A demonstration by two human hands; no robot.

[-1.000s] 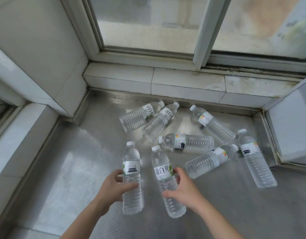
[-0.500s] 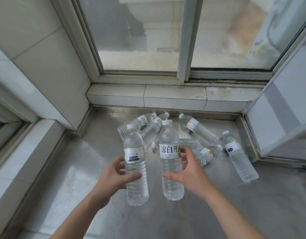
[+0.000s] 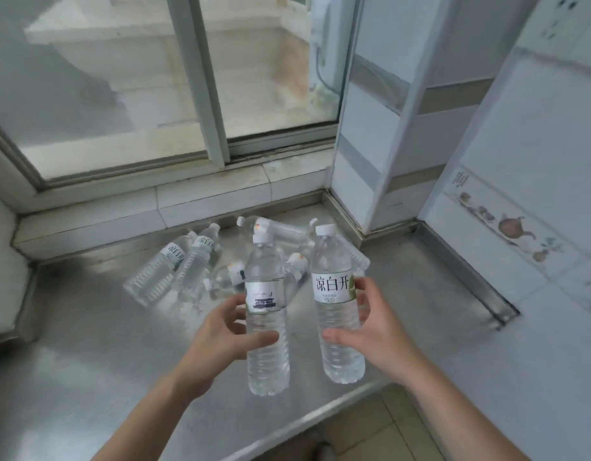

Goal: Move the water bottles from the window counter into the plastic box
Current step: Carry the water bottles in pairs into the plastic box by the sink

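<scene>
While both forearms reach forward, each hand's fingers wrap an upright bottle — left hand, right hand.

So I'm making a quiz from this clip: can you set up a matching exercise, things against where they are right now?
Things:
1. bottle with big Chinese characters
2. bottle with dark-marked label
3. bottle pile
4. window

Places:
A. lying on the counter
B. held upright in the left hand
C. behind the counter
D. held upright in the right hand

Pairs: 1-D, 2-B, 3-A, 4-C
</scene>
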